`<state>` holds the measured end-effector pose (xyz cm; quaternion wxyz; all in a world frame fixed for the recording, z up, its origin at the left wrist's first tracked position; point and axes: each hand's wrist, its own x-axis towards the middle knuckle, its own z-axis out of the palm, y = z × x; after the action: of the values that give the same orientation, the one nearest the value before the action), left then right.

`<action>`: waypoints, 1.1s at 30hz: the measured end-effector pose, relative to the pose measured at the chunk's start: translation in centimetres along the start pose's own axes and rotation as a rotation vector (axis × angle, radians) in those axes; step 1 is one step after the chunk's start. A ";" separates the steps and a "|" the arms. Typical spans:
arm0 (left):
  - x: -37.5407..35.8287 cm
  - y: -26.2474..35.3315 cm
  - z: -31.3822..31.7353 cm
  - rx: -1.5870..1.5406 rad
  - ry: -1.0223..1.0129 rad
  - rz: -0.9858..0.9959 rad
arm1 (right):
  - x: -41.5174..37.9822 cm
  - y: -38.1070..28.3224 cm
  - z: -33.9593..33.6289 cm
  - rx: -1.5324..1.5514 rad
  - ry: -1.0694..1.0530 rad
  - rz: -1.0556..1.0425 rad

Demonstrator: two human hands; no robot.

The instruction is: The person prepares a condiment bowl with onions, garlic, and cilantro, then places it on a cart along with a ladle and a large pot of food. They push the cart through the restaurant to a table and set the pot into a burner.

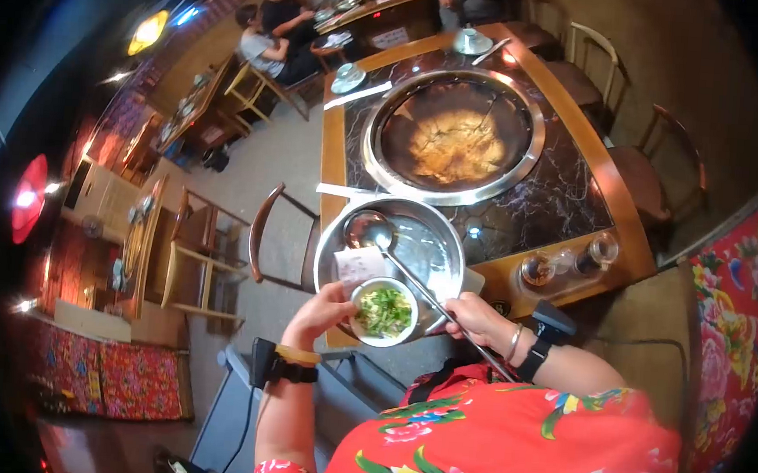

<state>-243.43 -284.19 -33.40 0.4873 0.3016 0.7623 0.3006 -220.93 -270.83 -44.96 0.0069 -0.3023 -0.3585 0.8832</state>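
My left hand [325,310] is closed on the side of a small white bowl [406,333], its thumb at the rim. Chopped green herbs [382,311] fill the bowl. My right hand [477,318] is wrapped round the long handle of a metal ladle [413,279], close to the rim of a large steel basin [459,242]. The ladle's round head rests inside the basin, towards its far left side. A printed paper slip [359,264] lies between the ladle head and the bowl. The white bowl overlaps the basin's near edge in this view.
Beyond the basin stands a dark marble table [567,192] with a round built-in cooking pot [452,136]. Glass jars [602,249] stand at its right corner; cups and saucers [348,77] sit farther off. A grey cart [351,384] is below me. Chairs [283,230] and seated people surround the area.
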 end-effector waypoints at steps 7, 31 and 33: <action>8.3 2.3 1.3 0.210 -0.157 0.124 | -0.3 0.0 -1.7 0.135 0.245 -0.095; 0.9 -9.7 0.9 -0.324 0.780 0.177 | 17.3 -6.0 -35.0 1.019 0.985 -0.617; -0.2 -10.4 1.2 -0.402 0.858 0.173 | 23.8 -0.9 -46.1 0.444 1.082 -0.503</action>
<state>-243.96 -290.74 -41.51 0.1508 0.1125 0.7934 0.5789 -215.75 -235.71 -82.76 0.4566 -0.6036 -0.1728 0.6303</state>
